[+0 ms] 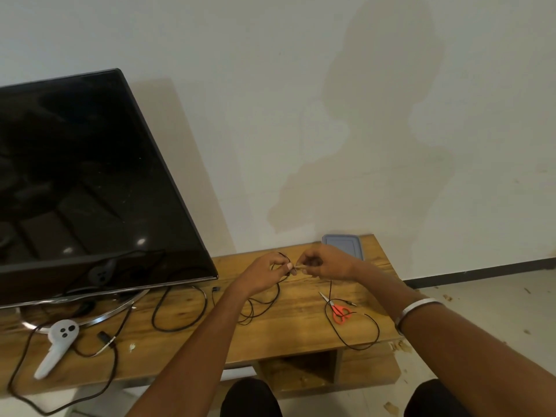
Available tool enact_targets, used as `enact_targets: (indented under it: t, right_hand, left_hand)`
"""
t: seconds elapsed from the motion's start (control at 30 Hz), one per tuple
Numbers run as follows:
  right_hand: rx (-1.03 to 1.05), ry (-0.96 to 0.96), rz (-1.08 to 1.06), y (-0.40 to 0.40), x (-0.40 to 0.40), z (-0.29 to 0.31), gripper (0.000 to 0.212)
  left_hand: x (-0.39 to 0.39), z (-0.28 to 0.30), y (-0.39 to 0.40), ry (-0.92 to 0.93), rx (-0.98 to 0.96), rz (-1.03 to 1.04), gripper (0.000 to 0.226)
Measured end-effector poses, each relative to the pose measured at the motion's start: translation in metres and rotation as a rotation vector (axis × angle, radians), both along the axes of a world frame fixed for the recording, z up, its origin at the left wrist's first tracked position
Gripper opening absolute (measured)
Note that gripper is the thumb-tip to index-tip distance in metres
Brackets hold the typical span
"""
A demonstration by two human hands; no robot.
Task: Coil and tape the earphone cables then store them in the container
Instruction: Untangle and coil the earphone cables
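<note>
Centrally, both hands' grips — left hand (pixel 266 270), right hand (pixel 323 263) — pinching the earphone cable (pixel 272 299) above open table (pixel 294 335).

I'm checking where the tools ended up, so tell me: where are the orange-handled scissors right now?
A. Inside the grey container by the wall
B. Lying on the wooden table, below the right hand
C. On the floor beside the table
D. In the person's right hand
B: the orange-handled scissors lie flat on the wooden table, with a black earphone cable looping around them, while the right hand works above with the left hand.
</note>
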State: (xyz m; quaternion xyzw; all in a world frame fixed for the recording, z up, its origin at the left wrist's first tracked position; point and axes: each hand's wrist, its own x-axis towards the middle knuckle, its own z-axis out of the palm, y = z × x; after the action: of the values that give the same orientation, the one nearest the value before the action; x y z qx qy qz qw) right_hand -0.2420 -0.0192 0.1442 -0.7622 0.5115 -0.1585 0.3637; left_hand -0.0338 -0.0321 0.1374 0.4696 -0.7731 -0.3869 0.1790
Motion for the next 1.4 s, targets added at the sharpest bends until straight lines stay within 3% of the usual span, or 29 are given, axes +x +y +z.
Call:
enact_targets:
  t: [0.4,0.73,0.9,1.07,1.27,1.4]
  right_hand:
    - [-0.119,-0.075,-0.067,-0.006,-0.002,-0.007,0.018]
    - [-0.122,-0.162,-0.157,-0.001,-0.002,-0.011,0.026]
    - [-0.096,-0.178,-0.188,0.004,-0.001,-0.017,0.024]
    - [0.018,-0.175,-0.212,0.008,0.006,-0.025,0.036]
    - [0.141,-0.091,-0.125,0.012,0.019,-0.035,0.027]
    - [0.215,-0.116,-0.103,0.01,0.021,-0.032,0.03]
  left_hand:
    - [-0.003,0.006,0.006,-0.016,0.297,-0.095,0.025]
    - [-0.006,0.017,0.008,0.497,0.712,-0.025,0.019]
    - [-0.01,0.026,0.007,0.658,0.711,-0.084,0.024]
    - [-0.014,0.033,0.008,0.817,0.706,-0.111,0.035]
    - [-0.019,0.035,0.008,0.862,0.62,0.012,0.018]
    - [-0.021,0.027,0.008,0.894,0.536,0.15,0.022]
